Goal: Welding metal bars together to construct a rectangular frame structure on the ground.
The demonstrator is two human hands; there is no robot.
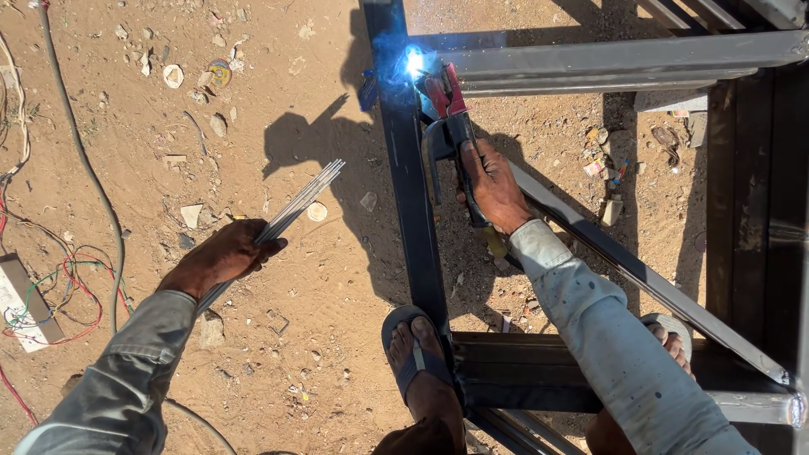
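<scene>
My right hand (493,185) grips the dark handle of a red-jawed welding electrode holder (447,101). Its tip meets a bright blue-white arc (414,61) where an upright dark steel bar (413,211) joins a grey crossbar (607,59). My left hand (226,254) is held out to the left over the sandy ground, closed around a bundle of thin grey welding rods (303,202) that fan up and to the right. Both arms wear grey sleeves.
A sandalled foot (419,362) stands beside the steel bar, another foot (670,337) on the frame's lower rail (522,371). A diagonal steel strip (640,278) runs down right. Cables and coloured wires (59,286) lie at the left. Stones and litter scatter the dirt.
</scene>
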